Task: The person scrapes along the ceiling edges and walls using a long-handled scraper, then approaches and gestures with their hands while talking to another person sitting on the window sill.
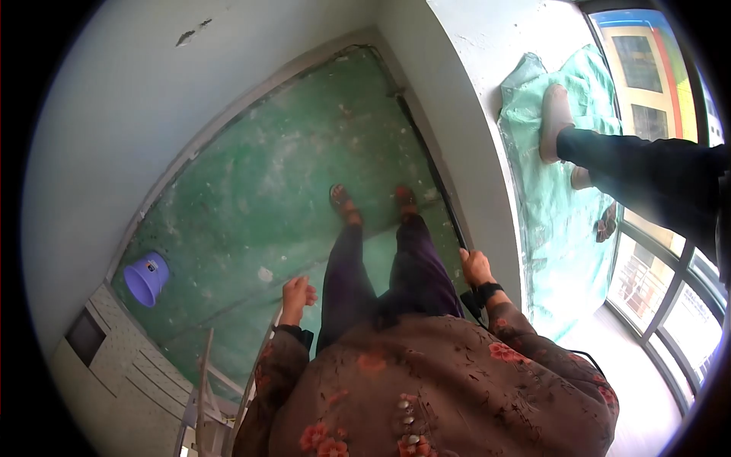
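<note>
Both arms hang at the person's sides, bent a little, their flowered sleeves reaching up from the bottom of the frame. The right hand (477, 268), right of centre, is curled around a long dark pole (429, 162), its grip narrow on it; the pole slants up the frame along the foot of the wall. The left hand (297, 298), just left of the trousers, has its fingers bent inward; I cannot tell how tight that grip is or whether it holds anything.

The green floor (251, 206), spotted with pale marks, fills the middle. A pale wall (175, 84) rises at upper left. On the right, a green sheet (556, 244) covers a white ledge (487, 46) beside a window (655, 297), and another person's legs in dark trousers (640, 164) stand there.

Counted from the largest: one wooden frame (204, 381) at lower left, near the left hand; one pole; one purple bucket (146, 279) at far left; two pale shoes (557, 126) on the sheet; two sandals (340, 199) on the floor.
</note>
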Demonstrator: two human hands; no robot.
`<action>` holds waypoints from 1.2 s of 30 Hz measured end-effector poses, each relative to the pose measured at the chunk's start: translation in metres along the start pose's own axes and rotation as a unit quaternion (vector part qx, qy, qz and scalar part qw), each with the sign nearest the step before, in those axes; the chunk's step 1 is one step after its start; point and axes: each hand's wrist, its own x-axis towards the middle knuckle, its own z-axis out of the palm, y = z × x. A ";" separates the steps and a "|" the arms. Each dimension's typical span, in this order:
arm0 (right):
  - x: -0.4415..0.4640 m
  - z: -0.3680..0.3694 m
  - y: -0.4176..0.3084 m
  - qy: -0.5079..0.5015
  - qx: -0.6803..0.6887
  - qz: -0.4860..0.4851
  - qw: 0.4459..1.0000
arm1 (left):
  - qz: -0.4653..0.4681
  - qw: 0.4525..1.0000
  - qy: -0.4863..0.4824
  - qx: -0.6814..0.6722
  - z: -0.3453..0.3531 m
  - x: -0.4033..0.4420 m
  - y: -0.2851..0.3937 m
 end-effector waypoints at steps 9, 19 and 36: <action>-0.056 -0.044 0.018 -0.057 0.019 -0.015 0.998 | 0.012 1.000 0.003 0.004 0.005 -0.003 -0.010; 0.034 -0.042 -0.057 -0.010 0.074 0.000 0.997 | 0.026 0.999 -0.010 0.018 0.009 -0.014 0.011; -0.096 -0.002 0.003 -0.072 -0.020 -0.035 0.997 | 0.030 0.999 -0.006 0.023 -0.044 -0.002 0.034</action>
